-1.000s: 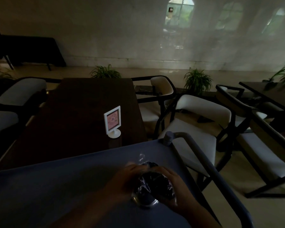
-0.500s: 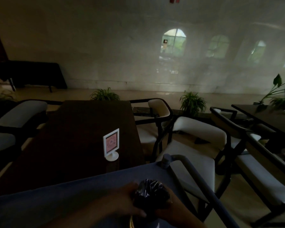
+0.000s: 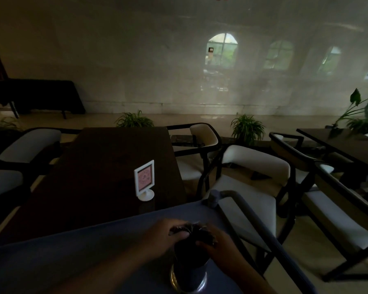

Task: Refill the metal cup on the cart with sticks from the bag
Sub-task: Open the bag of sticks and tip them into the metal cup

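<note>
Gripping bag [image 3: 190, 251] over metal cup [image 3: 188, 283] (on cart [image 3: 83, 255]): left hand [image 3: 164, 236], right hand [image 3: 220, 244]

the cart top [image 3: 72, 262] is dull blue-grey. the metal cup [image 3: 200, 283] gleams silver, with a brassy glint on its left side. the bag [image 3: 192, 231] is glossy black. the sign stand [image 3: 146, 195] is white round a pink card [image 3: 144, 177]. the table [image 3: 106, 166] is dark brown, the chair cushions [image 3: 255, 164] cream, the plants [image 3: 248, 129] green.

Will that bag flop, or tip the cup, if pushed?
Probably floppy: the bag crinkles where the left hand and right hand pinch it. It stands tall out of the narrow cup, so a sideways push may tip both.
</note>
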